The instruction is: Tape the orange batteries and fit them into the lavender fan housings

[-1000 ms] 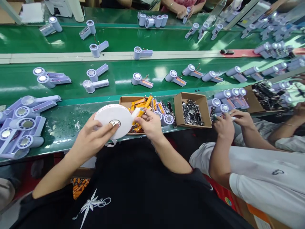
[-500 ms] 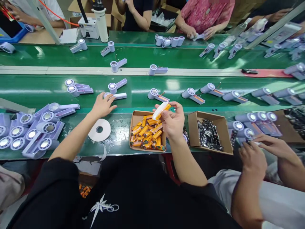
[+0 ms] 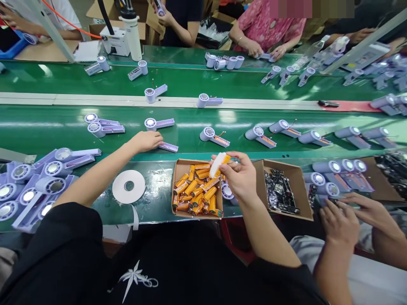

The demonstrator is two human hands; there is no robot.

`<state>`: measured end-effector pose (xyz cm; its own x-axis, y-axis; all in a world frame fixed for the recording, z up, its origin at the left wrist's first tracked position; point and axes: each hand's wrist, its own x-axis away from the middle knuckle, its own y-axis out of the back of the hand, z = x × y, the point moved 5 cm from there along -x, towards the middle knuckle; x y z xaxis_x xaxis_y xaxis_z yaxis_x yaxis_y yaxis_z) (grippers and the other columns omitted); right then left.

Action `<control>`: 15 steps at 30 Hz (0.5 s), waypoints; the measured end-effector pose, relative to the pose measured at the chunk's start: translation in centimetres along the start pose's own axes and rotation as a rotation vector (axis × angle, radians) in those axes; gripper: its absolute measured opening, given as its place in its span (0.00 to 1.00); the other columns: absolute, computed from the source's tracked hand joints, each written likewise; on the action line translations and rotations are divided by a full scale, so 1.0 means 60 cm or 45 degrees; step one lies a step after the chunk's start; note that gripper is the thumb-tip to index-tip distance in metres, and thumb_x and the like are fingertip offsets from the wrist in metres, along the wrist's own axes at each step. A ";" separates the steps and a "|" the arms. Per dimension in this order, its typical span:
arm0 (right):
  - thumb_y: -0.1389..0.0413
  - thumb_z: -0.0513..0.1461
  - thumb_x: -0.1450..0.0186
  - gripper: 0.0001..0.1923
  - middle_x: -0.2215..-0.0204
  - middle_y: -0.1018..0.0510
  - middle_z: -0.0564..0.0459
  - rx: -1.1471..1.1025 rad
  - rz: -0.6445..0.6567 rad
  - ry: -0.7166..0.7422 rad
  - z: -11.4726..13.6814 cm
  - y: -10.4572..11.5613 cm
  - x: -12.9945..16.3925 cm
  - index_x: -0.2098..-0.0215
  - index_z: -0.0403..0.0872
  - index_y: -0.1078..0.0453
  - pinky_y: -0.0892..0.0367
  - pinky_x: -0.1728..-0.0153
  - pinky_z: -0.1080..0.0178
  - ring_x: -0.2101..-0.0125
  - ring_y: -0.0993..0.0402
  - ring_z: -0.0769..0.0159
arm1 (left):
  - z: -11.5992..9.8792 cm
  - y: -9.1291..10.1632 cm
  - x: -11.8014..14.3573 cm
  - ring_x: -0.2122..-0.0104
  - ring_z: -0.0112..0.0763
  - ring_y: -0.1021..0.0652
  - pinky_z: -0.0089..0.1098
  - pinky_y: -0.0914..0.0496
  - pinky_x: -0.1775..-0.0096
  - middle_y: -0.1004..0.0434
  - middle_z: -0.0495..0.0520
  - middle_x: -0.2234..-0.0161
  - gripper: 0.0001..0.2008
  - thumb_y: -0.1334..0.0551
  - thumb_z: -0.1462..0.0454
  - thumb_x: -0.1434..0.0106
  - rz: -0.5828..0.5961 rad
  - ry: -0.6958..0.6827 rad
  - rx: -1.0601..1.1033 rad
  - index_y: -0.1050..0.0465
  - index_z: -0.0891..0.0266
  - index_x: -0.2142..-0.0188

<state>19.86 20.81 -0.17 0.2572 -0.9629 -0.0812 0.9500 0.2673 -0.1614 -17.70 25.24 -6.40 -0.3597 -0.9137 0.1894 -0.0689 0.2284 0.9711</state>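
My left hand (image 3: pixel 146 141) clamps the fan housing (image 3: pixel 165 146) mid-frame, right hand (image 3: pixel 240 173) pinching the taped battery (image 3: pixel 219 163); I'd keep both square.

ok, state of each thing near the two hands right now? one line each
left hand: closed over a fan housing on the belt
fan housing: lying flat, handle showing
right hand: gripping a battery
battery: lifted, partly wrapped in white
tape roll: flat, tail loose
battery box: open, full
parts box: open
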 end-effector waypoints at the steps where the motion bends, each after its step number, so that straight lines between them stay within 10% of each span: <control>1: 0.21 0.54 0.40 0.29 0.61 0.08 0.51 0.004 0.047 0.005 0.000 -0.015 -0.018 0.51 0.55 0.29 0.10 0.57 0.51 0.60 0.06 0.51 | -0.007 0.000 -0.001 0.41 0.49 0.21 0.41 0.26 0.50 0.19 0.65 0.39 0.25 0.49 0.49 0.19 -0.013 -0.034 -0.034 0.18 0.58 0.43; 7: 0.23 0.56 0.39 0.31 0.57 0.09 0.48 0.093 0.377 0.002 -0.017 -0.092 -0.105 0.48 0.53 0.27 0.13 0.50 0.53 0.53 0.08 0.54 | -0.029 0.010 -0.012 0.45 0.50 0.21 0.40 0.29 0.57 0.17 0.66 0.41 0.20 0.48 0.56 0.19 0.021 -0.252 -0.252 0.17 0.55 0.48; 15: 0.26 0.58 0.36 0.28 0.60 0.11 0.52 0.302 0.518 0.111 -0.068 -0.138 -0.166 0.47 0.54 0.24 0.15 0.51 0.52 0.56 0.11 0.56 | -0.059 -0.003 -0.056 0.39 0.60 0.24 0.48 0.24 0.48 0.14 0.68 0.46 0.17 0.39 0.68 0.30 0.127 -0.066 -0.308 0.14 0.58 0.48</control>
<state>8.71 28.34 -2.03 0.6104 -0.7726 -0.1749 0.7921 0.5966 0.1289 -13.20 27.09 -6.69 -0.4012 -0.8707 0.2844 0.1917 0.2238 0.9556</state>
